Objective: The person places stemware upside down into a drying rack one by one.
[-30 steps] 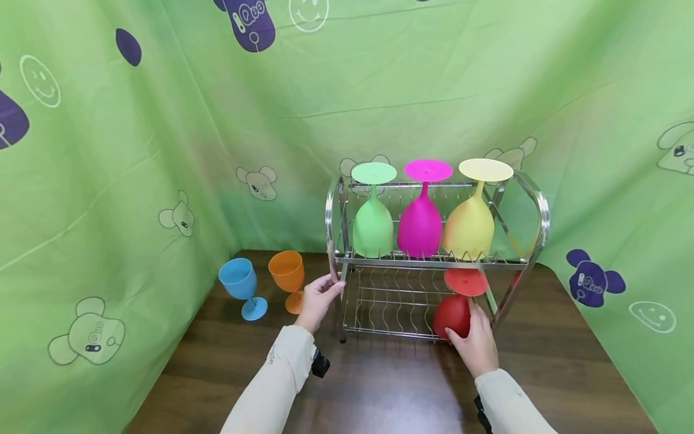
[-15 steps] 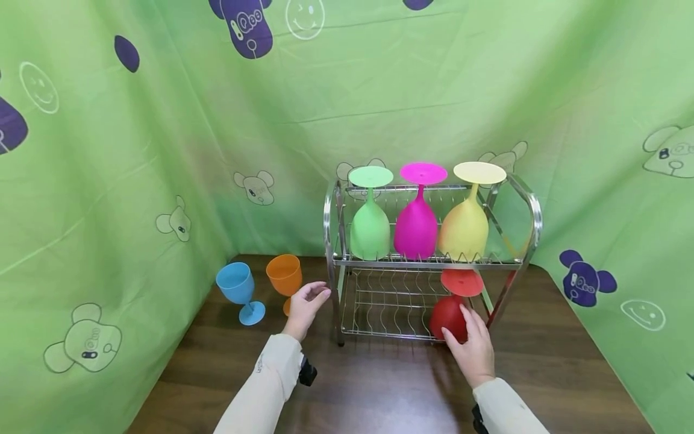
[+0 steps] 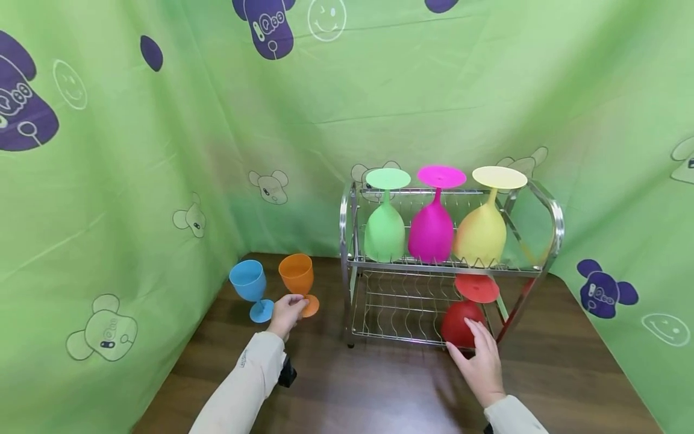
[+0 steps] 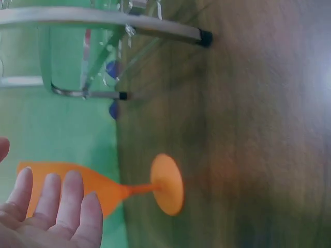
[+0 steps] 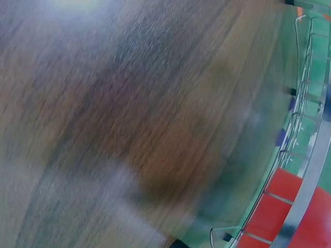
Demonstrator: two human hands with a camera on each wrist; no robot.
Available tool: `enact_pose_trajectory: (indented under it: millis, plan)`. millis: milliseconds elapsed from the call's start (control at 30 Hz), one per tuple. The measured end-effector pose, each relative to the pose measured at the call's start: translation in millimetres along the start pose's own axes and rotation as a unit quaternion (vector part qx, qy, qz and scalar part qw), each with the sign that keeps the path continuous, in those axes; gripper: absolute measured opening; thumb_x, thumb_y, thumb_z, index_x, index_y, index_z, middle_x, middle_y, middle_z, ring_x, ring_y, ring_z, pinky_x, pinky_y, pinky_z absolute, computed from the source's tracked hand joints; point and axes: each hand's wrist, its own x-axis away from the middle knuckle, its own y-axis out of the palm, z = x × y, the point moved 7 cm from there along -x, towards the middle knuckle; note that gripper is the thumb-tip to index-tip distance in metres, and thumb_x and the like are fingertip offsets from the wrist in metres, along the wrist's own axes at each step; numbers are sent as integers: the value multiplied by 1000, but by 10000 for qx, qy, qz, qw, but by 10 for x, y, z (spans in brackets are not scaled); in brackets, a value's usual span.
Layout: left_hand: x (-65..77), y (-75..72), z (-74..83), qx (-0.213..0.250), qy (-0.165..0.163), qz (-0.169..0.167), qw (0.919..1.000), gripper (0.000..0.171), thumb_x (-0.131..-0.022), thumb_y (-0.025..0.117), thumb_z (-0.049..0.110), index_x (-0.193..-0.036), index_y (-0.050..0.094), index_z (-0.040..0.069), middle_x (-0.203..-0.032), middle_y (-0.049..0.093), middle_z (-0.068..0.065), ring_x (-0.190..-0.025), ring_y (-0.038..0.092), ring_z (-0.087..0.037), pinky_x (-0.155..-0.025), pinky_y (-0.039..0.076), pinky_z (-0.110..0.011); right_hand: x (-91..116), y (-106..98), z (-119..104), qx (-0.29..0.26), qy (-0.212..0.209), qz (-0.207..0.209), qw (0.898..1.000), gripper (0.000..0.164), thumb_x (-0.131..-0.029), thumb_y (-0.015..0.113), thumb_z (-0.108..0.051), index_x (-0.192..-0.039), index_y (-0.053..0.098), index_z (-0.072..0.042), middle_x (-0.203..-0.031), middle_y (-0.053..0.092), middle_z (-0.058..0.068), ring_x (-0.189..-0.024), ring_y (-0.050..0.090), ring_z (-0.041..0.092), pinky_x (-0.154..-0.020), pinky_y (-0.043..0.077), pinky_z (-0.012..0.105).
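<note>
In the head view my left hand [image 3: 287, 314] is at the stem of an upright orange goblet [image 3: 296, 274]. The left wrist view shows that hand's fingers [image 4: 72, 194] loosely extended in front of the orange bowl, holding nothing. My right hand [image 3: 482, 361], thumb and fingers spread apart, is just in front of a red goblet [image 3: 461, 325]. This goblet stands upside down on the lower tier of a metal two-tier rack [image 3: 434, 267], at its right end. The right hand itself does not show in the right wrist view.
On the upper tier, a green goblet [image 3: 385, 235], a magenta goblet [image 3: 431, 235] and a yellow goblet [image 3: 481, 235] stand upside down. Left of the orange one is an upright blue goblet [image 3: 248, 281]. Green printed cloth [image 3: 347, 144] surrounds the brown wooden table [image 3: 379, 392].
My left hand has let go of the rack's left post and moved left to the orange goblet. The right hand has come off the red goblet and drawn back slightly.
</note>
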Motion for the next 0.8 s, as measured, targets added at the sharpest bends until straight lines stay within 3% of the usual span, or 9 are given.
enact_pose_trajectory:
  millis: [100, 267, 367, 433, 500, 667, 733, 800]
  plan:
    - [-16, -57, -83, 68, -241, -120, 9996, 37, -91, 62, 16, -118, 56, -8, -101, 62, -14, -69, 54, -17, -58, 44, -24, 29, 7, -8, -26, 110, -127, 9999, 63, -58, 78, 4, -116, 55, 11, -114, 55, 31, -110, 44, 48, -102, 14, 8]
    - [-57, -252, -143, 14, -228, 1, 9997, 45, -93, 59, 19, -128, 50, -7, -115, 60, -23, -77, 57, -18, -65, 47, -27, 71, 51, -38, -177, 252, -197, 9993, 71, -54, 78, 8, -119, 51, 14, -113, 54, 34, -107, 46, 40, -99, 17, 4]
    - [-74, -329, -192, -113, -250, 40, 9996, 49, -93, 59, 21, -131, 47, -8, -120, 58, -26, -82, 59, -24, -70, 49, -32, 109, 80, -42, -432, 547, -270, 9972, 77, -57, 78, 10, -126, 44, 15, -114, 52, 35, -109, 49, 9, -95, 20, 0]
    - [-77, -349, -241, -172, -305, 10, 9994, 52, -93, 59, 22, -132, 45, -9, -123, 56, -28, -88, 61, -33, -75, 50, -38, 149, 94, -49, -603, 695, -333, 9952, 79, -59, 77, 11, -129, 39, 17, -115, 51, 35, -106, 43, -12, -92, 22, -1]
    - [-84, -351, -293, -175, -358, -77, 9992, 54, -94, 58, 23, -135, 43, -9, -127, 52, -29, -96, 59, -40, -82, 49, -45, 194, 114, -72, -748, 714, -498, 9934, 79, -64, 75, 11, -132, 36, 17, -117, 50, 36, -107, 35, -21, -91, 23, -1]
    - [-103, -397, -304, -290, -288, -206, 9989, 62, -95, 56, 25, -142, 34, -10, -130, 50, -30, -109, 55, -46, -88, 47, -51, 301, 208, -177, -423, -124, -1283, 9908, 67, -78, 71, 0, -136, 39, 14, -132, 48, 28, -127, 28, -13, -100, 16, 3]
    - [-117, -416, -264, -359, -232, -227, 9988, 64, -96, 56, 25, -143, 31, -10, -129, 51, -30, -111, 54, -47, -88, 48, -50, 331, 251, -232, -47, -744, -1589, 9845, 62, -82, 70, -10, -134, 44, 10, -135, 48, 24, -134, 19, -11, -105, 12, 7]
    - [-138, -417, -224, -337, -259, -239, 9988, 65, -96, 55, 26, -144, 30, -9, -130, 51, -30, -112, 54, -46, -89, 47, -50, 355, 290, -296, 340, -1392, -1865, 9720, 56, -86, 68, -21, -132, 49, 5, -133, 51, 23, -138, 13, -7, -109, 9, 12]
